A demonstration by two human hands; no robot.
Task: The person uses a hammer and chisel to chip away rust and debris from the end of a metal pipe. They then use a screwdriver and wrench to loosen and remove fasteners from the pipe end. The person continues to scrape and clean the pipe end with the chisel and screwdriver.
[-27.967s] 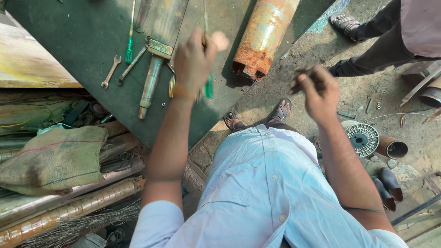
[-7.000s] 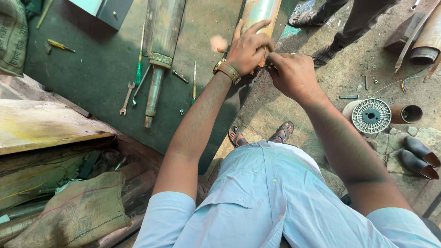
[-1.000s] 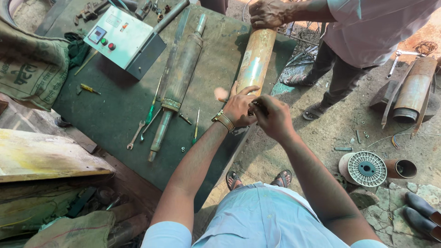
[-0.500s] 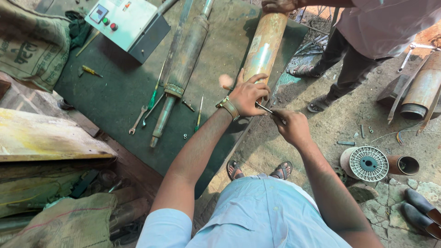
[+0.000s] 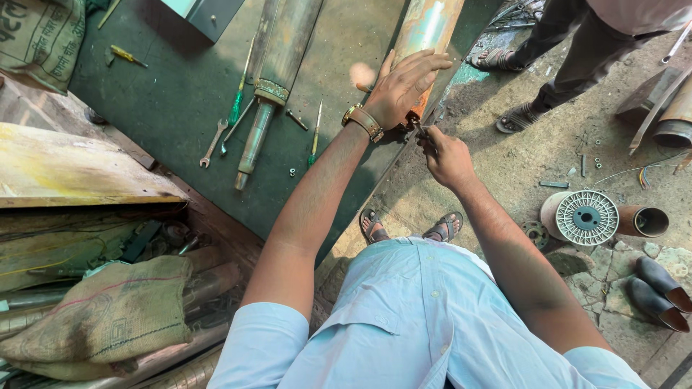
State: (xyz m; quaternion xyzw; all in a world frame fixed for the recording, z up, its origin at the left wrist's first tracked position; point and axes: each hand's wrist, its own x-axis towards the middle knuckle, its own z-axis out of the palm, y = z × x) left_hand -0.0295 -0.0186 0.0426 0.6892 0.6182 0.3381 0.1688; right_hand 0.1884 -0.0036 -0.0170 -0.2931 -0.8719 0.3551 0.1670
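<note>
My left hand (image 5: 402, 85) lies flat on the near end of the rusty orange metal cylinder (image 5: 425, 32), which rests on the dark green workbench (image 5: 166, 108) ahead of me. My right hand (image 5: 445, 155) is just beside and below it, at the bench edge. Left of the cylinder lies a long grey metal shaft (image 5: 277, 79), with a green-handled screwdriver (image 5: 236, 101) and a small steel spanner (image 5: 213, 142) further left. To my right, on the floor, stands a round white wire spool (image 5: 582, 217). A brown burlap sack (image 5: 108, 317) sits below the bench at my left.
</note>
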